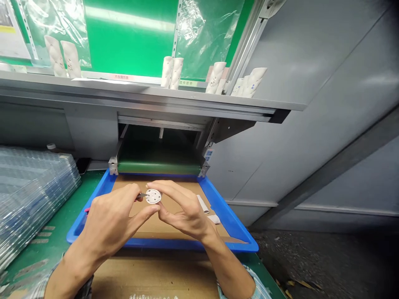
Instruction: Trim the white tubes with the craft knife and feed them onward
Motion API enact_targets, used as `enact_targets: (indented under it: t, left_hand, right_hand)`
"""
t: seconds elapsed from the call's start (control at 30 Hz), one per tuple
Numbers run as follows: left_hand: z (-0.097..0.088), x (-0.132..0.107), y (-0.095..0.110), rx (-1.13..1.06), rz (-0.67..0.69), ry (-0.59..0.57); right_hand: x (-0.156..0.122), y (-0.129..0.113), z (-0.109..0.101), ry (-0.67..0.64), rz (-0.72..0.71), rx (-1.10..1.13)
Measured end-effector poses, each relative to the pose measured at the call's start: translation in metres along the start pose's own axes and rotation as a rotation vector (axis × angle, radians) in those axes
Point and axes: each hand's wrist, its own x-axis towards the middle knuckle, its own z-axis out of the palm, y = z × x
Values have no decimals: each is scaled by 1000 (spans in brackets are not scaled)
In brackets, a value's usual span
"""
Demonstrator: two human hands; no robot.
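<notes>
In the middle of the view, my right hand (183, 209) pinches a small round white plastic part (153, 196) between thumb and fingers. Its flat face, with several small holes, is turned towards me. My left hand (110, 218) is closed around a pointed tool with a dark metal tip (141, 195); most of the tool is hidden in the palm. The tip touches or nearly touches the left side of the part's face. My left thumb reaches to the part's lower edge. Both hands are above a blue tray (162, 244) lined with cardboard.
White tubular pieces (203, 204) lie on the tray's right side. Behind it is a green conveyor belt (158, 166). Stacked clear plastic trays (34, 199) stand left. Overhead, a metal shelf (149, 97) carries several white twisted tubes (216, 77). A grey wall (296, 145) stands right.
</notes>
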Motion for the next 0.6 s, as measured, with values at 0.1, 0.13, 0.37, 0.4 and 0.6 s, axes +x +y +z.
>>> enact_targets:
  t: [0.1,0.13,0.37,0.4,0.6]
  left_hand:
    - [0,0,1,49,13,-24]
    - [0,0,1,66,15,-30]
    - [-3,1,5,156,55,-1]
    - [-4,2,6,160,61,9]
    - [-5,2,9,153,57,-1]
  right_hand:
    - [0,0,0,-21,-19,2]
    - [0,0,0,-26,-21,-2]
    - [1,-1,1,-8,-32,-25]
    - [1,-1,1,-4,-33,-27]
    - [1,-2,0,-6,-40,-42]
